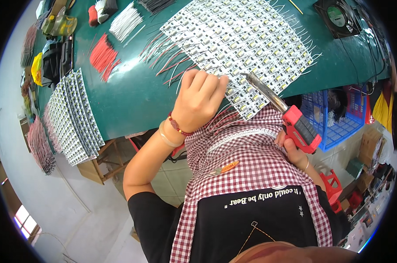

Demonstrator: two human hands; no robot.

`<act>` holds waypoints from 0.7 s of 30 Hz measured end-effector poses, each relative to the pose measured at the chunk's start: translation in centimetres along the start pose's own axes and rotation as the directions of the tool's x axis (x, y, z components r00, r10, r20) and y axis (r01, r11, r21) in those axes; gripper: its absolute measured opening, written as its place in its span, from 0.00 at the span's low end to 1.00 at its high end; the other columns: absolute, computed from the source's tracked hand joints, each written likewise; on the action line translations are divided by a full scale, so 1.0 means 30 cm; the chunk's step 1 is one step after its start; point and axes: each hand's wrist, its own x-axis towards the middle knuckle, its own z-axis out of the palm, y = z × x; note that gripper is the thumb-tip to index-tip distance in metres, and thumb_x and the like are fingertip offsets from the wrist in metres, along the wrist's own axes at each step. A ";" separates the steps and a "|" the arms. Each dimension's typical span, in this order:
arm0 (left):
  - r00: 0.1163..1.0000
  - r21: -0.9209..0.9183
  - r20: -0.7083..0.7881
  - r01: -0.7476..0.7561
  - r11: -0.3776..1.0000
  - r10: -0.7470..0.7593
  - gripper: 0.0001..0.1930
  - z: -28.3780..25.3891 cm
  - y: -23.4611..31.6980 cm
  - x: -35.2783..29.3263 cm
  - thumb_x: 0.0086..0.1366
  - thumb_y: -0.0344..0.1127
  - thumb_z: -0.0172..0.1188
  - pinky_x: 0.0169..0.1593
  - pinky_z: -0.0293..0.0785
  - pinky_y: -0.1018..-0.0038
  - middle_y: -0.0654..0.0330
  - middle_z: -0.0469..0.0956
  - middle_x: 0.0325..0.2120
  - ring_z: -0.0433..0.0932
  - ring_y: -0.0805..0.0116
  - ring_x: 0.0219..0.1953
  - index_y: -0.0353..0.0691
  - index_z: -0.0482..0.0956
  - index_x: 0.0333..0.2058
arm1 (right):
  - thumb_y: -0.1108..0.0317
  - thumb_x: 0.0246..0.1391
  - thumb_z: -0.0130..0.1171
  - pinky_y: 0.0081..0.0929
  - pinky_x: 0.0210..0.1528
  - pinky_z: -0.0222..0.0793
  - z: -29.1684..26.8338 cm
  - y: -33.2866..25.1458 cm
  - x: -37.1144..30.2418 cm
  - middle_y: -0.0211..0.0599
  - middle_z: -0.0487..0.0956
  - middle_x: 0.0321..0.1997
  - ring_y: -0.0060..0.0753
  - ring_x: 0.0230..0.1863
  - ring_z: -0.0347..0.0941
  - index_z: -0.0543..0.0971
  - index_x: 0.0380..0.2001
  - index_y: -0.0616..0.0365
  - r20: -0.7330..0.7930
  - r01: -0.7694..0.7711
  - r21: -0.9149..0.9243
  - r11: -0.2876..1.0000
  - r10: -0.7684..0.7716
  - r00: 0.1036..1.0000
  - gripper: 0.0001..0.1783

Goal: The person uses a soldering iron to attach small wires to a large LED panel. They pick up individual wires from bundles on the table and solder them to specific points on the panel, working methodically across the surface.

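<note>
Head view. Left hand (pixel 200 94): resting at twelve o'clock near centre, at the edge of the white circuit boards (pixel 246 46), fingers curling close together; whether the fingertips are pinching a wire, one cannot tell. Right hand (pixel 295 155): at three o'clock, clasping a red-and-black soldering iron (pixel 291 115) by its handle, the tip pointing toward half past ten above the boards. Circuit boards: lying at one o'clock on the green table (pixel 135 103). Red wires (pixel 104 57): lying at ten o'clock.

The green desk (pixel 132 105) carries circuit-board panels (pixel 238 41), red wires (pixel 103 57) and white wires (pixel 126 22) far left, a fan (pixel 336 18) far right.
</note>
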 end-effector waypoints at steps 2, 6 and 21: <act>1.000 -0.055 -0.002 0.003 0.999 -0.003 0.14 0.004 0.021 0.004 0.51 0.28 0.58 0.41 0.65 0.68 0.62 0.67 0.26 0.69 0.65 0.30 0.35 0.81 0.39 | 0.60 0.59 0.57 0.28 0.35 0.69 -0.015 0.013 -0.007 0.33 0.74 0.26 0.28 0.29 0.72 0.74 0.29 0.60 0.016 0.016 -0.028 0.999 -0.015 1.000 0.13; 0.999 -0.094 0.051 0.021 0.995 -0.016 0.14 0.029 0.025 -0.005 0.52 0.28 0.58 0.41 0.65 0.68 0.62 0.68 0.26 0.68 0.65 0.31 0.35 0.81 0.39 | 0.64 0.53 0.60 0.28 0.31 0.69 -0.020 0.009 -0.010 0.34 0.76 0.23 0.31 0.26 0.73 0.76 0.27 0.60 -0.019 0.000 -0.174 0.985 -0.004 1.000 0.10; 0.997 -0.091 0.077 0.012 0.996 -0.005 0.12 0.037 0.025 0.002 0.52 0.27 0.58 0.42 0.66 0.67 0.61 0.68 0.27 0.69 0.64 0.31 0.34 0.80 0.37 | 0.72 0.43 0.60 0.34 0.29 0.70 -0.028 0.079 -0.032 0.41 0.78 0.26 0.42 0.26 0.75 0.79 0.29 0.63 -0.059 0.042 -0.288 0.957 -0.062 0.996 0.08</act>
